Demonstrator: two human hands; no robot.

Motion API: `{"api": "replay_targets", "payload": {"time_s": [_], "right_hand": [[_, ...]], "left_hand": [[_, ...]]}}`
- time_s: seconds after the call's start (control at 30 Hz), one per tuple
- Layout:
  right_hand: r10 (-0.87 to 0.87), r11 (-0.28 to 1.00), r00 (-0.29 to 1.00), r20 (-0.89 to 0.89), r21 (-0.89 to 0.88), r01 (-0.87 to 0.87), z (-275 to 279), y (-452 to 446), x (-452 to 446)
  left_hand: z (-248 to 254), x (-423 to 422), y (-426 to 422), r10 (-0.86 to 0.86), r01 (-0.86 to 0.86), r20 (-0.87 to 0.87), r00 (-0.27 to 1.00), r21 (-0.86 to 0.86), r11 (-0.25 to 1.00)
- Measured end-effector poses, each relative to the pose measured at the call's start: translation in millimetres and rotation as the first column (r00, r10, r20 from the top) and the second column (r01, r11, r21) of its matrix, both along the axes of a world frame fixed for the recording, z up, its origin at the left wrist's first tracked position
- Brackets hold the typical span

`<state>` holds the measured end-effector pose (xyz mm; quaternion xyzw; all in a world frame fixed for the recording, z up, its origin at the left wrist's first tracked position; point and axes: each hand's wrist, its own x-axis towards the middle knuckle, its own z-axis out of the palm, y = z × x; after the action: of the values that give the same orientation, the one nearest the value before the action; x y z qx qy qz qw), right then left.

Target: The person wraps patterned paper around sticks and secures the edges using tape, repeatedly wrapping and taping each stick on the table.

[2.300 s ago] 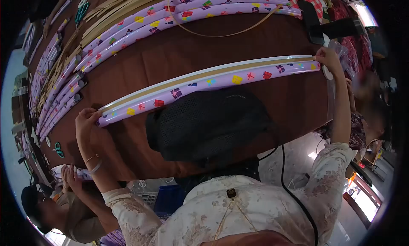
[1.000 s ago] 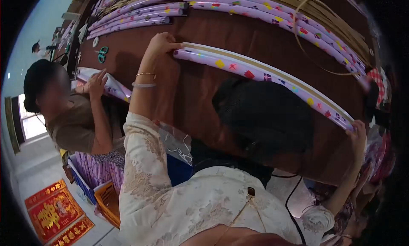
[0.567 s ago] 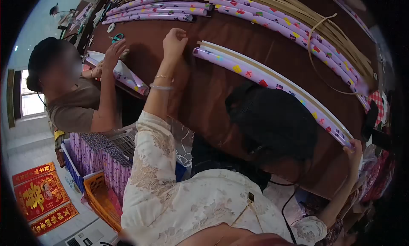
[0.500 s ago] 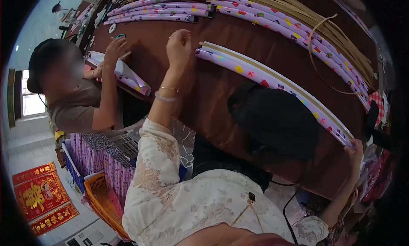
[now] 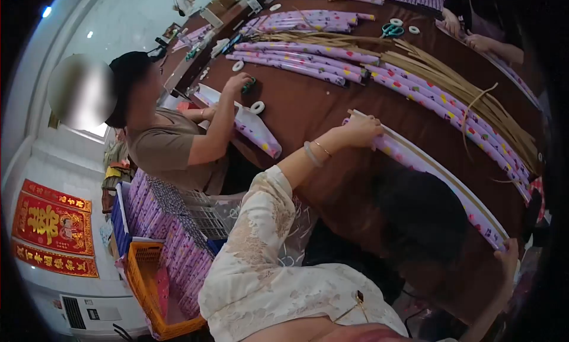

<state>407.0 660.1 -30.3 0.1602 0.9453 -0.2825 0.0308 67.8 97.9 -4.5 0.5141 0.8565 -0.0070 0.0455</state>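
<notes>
A long lilac roll with a gift-box print (image 5: 427,169) lies across the brown tabletop, a white edge and a tan strip running along its far side. My left hand (image 5: 363,131) is over its left end, fingers bent down onto the roll and partly hiding it. At the opposite end my right hand (image 5: 507,254) grips the roll between thumb and fingers. A black cap (image 5: 421,211) hides part of the roll's near side.
Several patterned rolls (image 5: 296,63) and tan strips (image 5: 438,75) lie further back on the brown tabletop (image 5: 308,111). A co-worker (image 5: 172,134) at the left handles another roll (image 5: 255,131) beside a tape ring (image 5: 257,108). An orange basket (image 5: 145,283) stands below. Other people's hands show at top right.
The view has swung left, so the table appears further right. My left hand, raised off the roll half a second ago, has come down onto its left end. My right hand still holds the other end.
</notes>
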Motion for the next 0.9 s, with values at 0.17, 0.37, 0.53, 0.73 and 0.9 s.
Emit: {"api": "replay_targets", "payload": {"time_s": [0.17,0.37,0.53,0.73,0.9], "right_hand": [[0.0,1.0,0.993,-0.122,0.021,0.003,-4.6,-10.5,2.5],[-0.092,0.961,0.983,-0.158,0.245,0.13,23.6,-52.4,-8.6],[-0.003,0.96,0.953,-0.303,0.267,0.088,26.8,-55.1,-17.8],[-0.091,0.955,0.973,-0.212,0.257,0.145,12.6,-59.0,-9.1],[-0.078,0.948,0.989,-0.128,0.296,0.113,30.0,-69.1,-13.1]], "left_hand": [[1.4,-1.5,7.2,-0.147,0.132,-0.096,0.984,-0.152,0.979],[19.2,5.6,6.8,0.026,-0.025,-0.106,0.994,0.012,1.0],[8.7,14.6,0.7,0.204,-0.192,-0.167,0.965,0.085,0.978],[-13.7,19.7,-11.5,0.239,-0.227,-0.195,0.951,0.078,0.971],[-12.5,21.7,-14.5,0.272,-0.255,-0.141,0.952,0.127,0.959]]}}
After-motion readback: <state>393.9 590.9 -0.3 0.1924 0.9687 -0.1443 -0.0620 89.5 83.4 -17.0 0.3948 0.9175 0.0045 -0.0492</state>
